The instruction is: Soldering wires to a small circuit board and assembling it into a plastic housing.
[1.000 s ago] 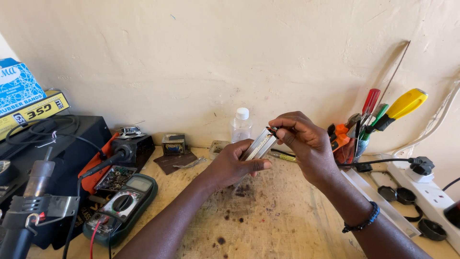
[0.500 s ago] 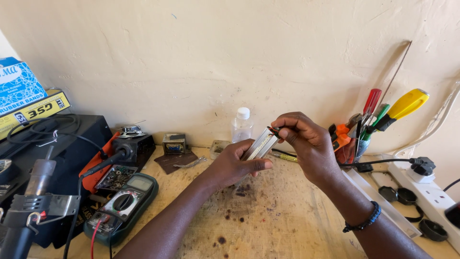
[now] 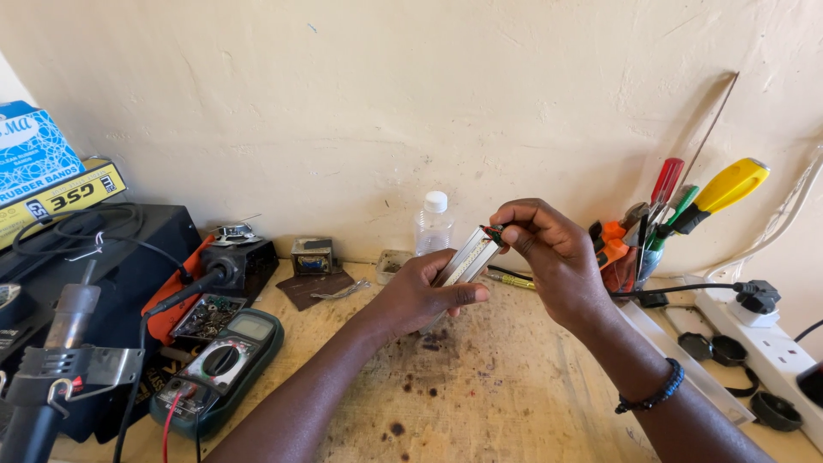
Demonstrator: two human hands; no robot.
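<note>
Left hand (image 3: 420,296) grips the metal strip (image 3: 467,261); right hand (image 3: 553,257) fingers pinch its top.

Blue box (image 3: 33,150) atop yellow box (image 3: 64,199), far left; grey multimeter screen (image 3: 249,327).

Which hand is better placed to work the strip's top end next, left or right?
Right, probably. The right hand already pinches the top end of the LED strip; the left hand grips it lower, steadying it.
</note>
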